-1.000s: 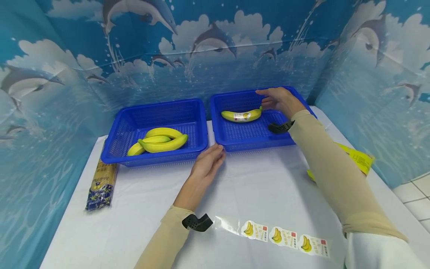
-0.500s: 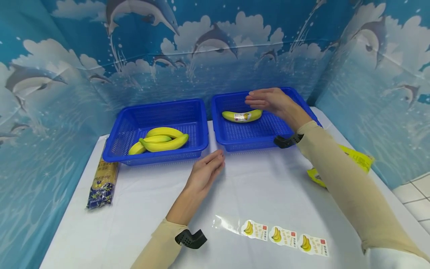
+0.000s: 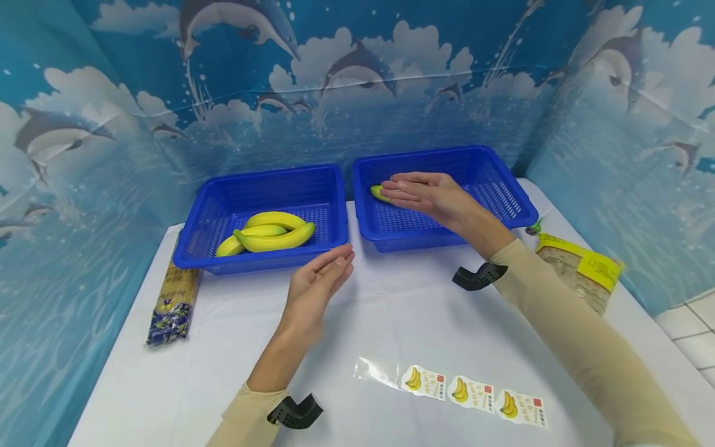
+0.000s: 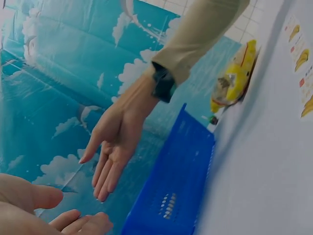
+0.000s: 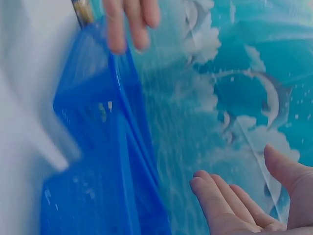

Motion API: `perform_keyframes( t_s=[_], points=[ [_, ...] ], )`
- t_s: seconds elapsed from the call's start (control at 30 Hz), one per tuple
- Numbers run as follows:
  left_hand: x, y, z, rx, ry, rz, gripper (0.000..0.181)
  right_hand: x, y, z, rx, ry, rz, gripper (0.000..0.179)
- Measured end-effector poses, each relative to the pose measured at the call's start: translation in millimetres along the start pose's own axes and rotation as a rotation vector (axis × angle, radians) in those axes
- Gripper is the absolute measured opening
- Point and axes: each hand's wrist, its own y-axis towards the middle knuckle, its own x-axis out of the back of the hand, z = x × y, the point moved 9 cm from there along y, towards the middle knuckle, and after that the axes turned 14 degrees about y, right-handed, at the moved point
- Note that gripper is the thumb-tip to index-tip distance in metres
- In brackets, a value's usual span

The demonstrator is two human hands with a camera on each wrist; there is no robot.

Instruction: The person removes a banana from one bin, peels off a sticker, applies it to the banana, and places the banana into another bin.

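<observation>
Over the right basket, I see the right hand, fingers straight, grip wide, partly hiding one banana inside. Left hand: grip loose, near the left basket, which holds three bananas.

Gold packet and yellow bag lie well apart

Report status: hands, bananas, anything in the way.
Left hand empty. Right hand empty, partly hiding one banana in right basket, head view. Three bananas in left basket.
</observation>
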Motion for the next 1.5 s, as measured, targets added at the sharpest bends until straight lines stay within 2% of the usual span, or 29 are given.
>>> perform_keyframes(
  t_s=[0.2,0.4,0.63,0.8,0.93,1.27,1.5],
  points=[
    [26.6,-3.8,-12.1,-0.059,0.023,-0.053,0.039,-28.5,-10.7,-22.1,-0.019,0.096,0.08,0.06],
    [47.3,-7.3,-16.2,-0.075,0.019,-0.114,0.04,-43.5,-18.8,-43.6,-0.061,0.158,0.069,0.058],
    [75.1,-12.2,-22.7,-0.118,0.016,-0.197,0.04,-53.7,-27.0,-63.0,-0.069,0.122,0.093,0.06],
    [96.9,-15.2,-30.1,-0.169,0.036,-0.28,0.041,-56.9,-30.5,-71.2,-0.063,0.103,0.063,0.06],
    [117.0,-18.6,-36.3,-0.21,0.081,-0.371,0.041,-59.2,-32.5,-76.7,-0.066,0.087,0.055,0.062],
    [172.4,-29.4,-53.8,-0.328,0.258,-0.667,0.038,-63.0,-34.0,-86.4,-0.076,0.085,0.032,0.065],
    [210.0,-34.9,-56.3,-0.372,0.365,-0.877,0.038,-64.2,-32.5,-90.3,-0.074,0.072,0.043,0.064]
  ],
)
